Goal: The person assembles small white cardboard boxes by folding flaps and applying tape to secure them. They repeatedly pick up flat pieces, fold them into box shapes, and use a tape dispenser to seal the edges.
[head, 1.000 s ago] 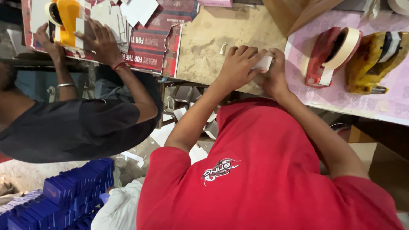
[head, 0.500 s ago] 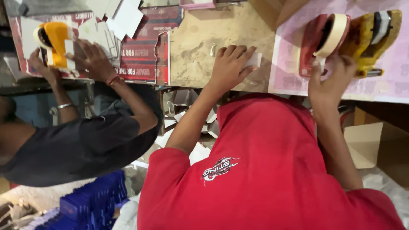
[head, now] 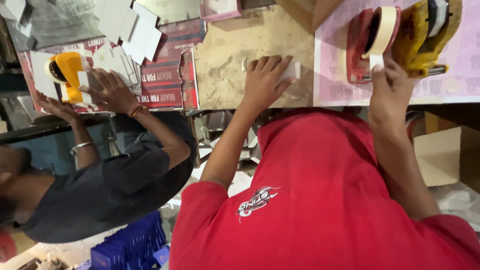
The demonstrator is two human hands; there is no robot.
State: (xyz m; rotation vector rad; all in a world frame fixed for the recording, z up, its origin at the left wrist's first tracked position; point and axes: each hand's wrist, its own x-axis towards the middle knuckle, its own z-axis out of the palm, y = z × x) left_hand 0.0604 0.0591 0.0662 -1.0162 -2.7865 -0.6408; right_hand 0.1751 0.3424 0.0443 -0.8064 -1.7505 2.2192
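Note:
My left hand (head: 265, 80) lies over a small white box (head: 291, 71) on the worn wooden tabletop (head: 225, 65) and presses it down with the fingers curled around it. To the right, my right hand (head: 390, 87) pinches the loose end of the cream tape roll (head: 382, 30) in a red tape dispenser (head: 359, 45). A yellow tape dispenser (head: 425, 35) stands right beside the red one. Both dispensers sit on a pink printed sheet (head: 460, 65). My red shirt (head: 320, 200) fills the lower view.
At the left a co-worker in a dark shirt (head: 110, 195) holds a yellow tape dispenser (head: 65, 72) and white cards (head: 130, 30) over red printed cartons (head: 170, 75). Blue packets (head: 130, 245) are stacked below. A brown carton (head: 440, 155) sits at lower right.
My right hand left the white box, moved right to the red dispenser and took hold of the tape end. My left hand stayed on the box.

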